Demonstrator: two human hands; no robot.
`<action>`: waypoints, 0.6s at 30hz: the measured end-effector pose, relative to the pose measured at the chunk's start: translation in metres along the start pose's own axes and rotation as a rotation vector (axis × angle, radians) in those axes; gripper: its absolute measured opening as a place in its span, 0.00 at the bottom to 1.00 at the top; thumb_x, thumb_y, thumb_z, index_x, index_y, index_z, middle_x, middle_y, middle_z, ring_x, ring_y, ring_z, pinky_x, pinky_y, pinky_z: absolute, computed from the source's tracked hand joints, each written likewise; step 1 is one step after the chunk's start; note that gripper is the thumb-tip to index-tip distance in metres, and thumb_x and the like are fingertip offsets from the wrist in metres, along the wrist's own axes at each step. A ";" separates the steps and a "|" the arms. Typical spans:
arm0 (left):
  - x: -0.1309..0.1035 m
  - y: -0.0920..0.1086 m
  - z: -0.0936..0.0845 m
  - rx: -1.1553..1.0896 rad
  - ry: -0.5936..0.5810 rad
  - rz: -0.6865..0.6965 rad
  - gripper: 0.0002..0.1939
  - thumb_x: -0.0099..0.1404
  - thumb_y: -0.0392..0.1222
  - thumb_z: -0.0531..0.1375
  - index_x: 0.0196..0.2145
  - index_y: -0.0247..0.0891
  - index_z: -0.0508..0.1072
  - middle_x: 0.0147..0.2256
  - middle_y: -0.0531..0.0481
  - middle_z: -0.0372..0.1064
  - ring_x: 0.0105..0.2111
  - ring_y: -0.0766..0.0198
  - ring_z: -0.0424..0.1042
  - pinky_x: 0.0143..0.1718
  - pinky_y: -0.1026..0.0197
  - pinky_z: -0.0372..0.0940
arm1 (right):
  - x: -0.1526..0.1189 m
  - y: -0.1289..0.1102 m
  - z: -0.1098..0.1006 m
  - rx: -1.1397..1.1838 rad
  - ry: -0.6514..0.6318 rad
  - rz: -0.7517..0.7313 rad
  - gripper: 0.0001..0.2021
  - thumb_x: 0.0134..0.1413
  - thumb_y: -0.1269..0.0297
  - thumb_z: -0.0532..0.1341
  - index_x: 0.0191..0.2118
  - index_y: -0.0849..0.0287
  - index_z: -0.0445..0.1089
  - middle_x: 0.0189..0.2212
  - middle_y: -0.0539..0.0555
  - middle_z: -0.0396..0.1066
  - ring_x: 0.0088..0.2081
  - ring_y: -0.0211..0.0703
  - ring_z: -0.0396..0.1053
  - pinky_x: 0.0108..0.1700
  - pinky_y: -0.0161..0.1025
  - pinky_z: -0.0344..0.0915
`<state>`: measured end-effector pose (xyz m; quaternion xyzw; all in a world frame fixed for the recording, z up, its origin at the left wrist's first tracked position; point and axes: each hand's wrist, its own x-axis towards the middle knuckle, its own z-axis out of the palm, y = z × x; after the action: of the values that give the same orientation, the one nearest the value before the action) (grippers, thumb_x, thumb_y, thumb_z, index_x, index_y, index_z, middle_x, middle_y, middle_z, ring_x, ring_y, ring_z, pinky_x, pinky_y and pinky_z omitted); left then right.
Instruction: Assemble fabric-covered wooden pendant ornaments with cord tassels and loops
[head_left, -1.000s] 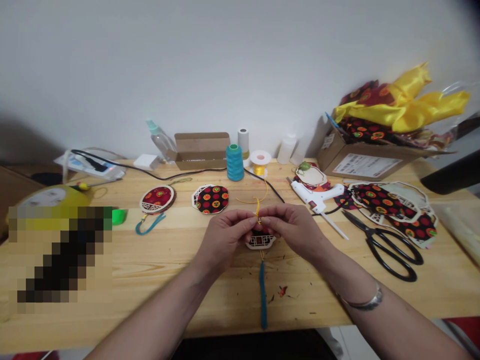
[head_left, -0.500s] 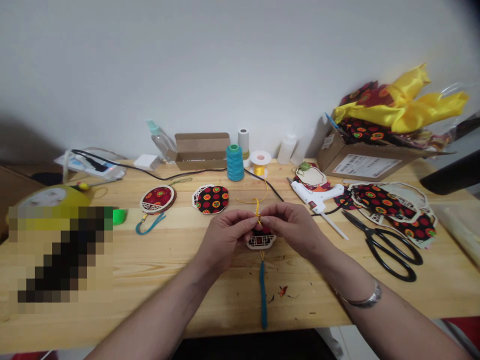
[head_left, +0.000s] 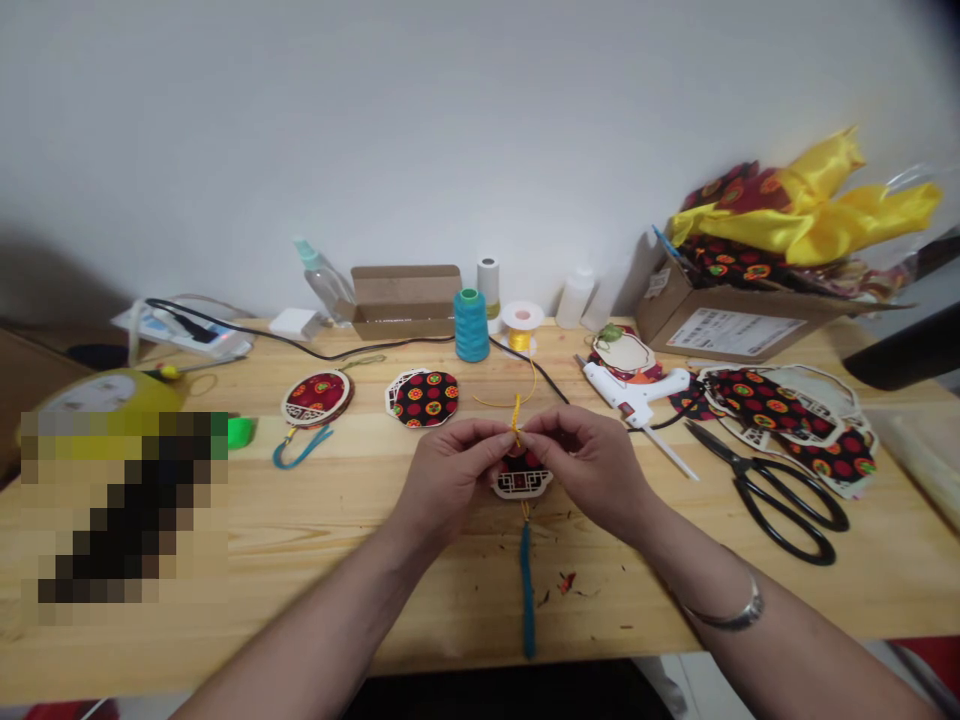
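Observation:
My left hand (head_left: 450, 475) and my right hand (head_left: 589, 460) meet over the middle of the wooden table (head_left: 300, 520). Both pinch a thin yellow cord (head_left: 516, 420) that runs back to a yellow cord spool (head_left: 520, 325). Under my fingers lies a small fabric ornament with a white lattice frame (head_left: 521, 482). A teal tassel (head_left: 526, 590) hangs from it toward the front edge. Most of the ornament is hidden by my fingers.
A finished round ornament (head_left: 316, 397) and a dotted fabric disc (head_left: 424, 397) lie to the left. A teal thread cone (head_left: 470, 325), a glue gun (head_left: 637, 392), black scissors (head_left: 780, 490), fabric pieces (head_left: 780, 405) and a cardboard box with yellow cloth (head_left: 735, 310) are behind and right.
My hands stay together on the yellow cord with only slight finger shifts. Nothing else on the table has moved.

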<state>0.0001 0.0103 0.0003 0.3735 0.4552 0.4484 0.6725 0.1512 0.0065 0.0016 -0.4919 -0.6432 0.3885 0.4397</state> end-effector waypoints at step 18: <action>0.002 -0.001 0.001 -0.039 0.022 -0.020 0.06 0.50 0.36 0.65 0.27 0.31 0.77 0.15 0.56 0.62 0.17 0.77 0.55 0.18 0.72 0.49 | -0.008 0.003 0.004 -0.503 0.104 -0.542 0.06 0.54 0.75 0.56 0.35 0.66 0.70 0.30 0.58 0.71 0.34 0.41 0.68 0.37 0.38 0.66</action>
<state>0.0018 0.0116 -0.0011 0.3509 0.4575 0.4543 0.6791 0.1493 -0.0009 -0.0041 -0.4155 -0.8023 0.0624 0.4240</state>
